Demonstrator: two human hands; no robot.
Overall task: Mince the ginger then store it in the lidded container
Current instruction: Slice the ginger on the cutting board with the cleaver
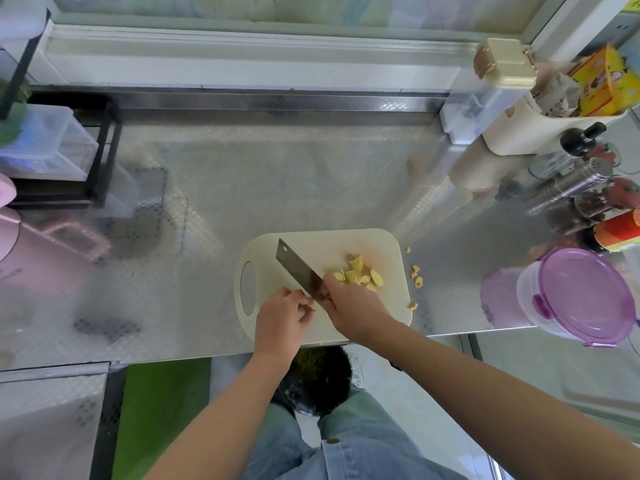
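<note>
Several yellow ginger chunks lie in a loose pile on the right part of a cream cutting board. A few bits have strayed onto the steel counter to the board's right. My right hand grips the handle of a cleaver, whose blade points to the far left over the board, just left of the pile. My left hand sits at the board's near edge beside the blade's heel, fingers curled, with nothing seen in them. The lidded container, clear with a purple lid on, stands at the counter's right front corner.
Bottles and shakers crowd the right side behind the container. A cream rack holds packets at the far right. A black shelf with clear boxes and a pink jug stand on the left. A dark bin sits below the counter edge.
</note>
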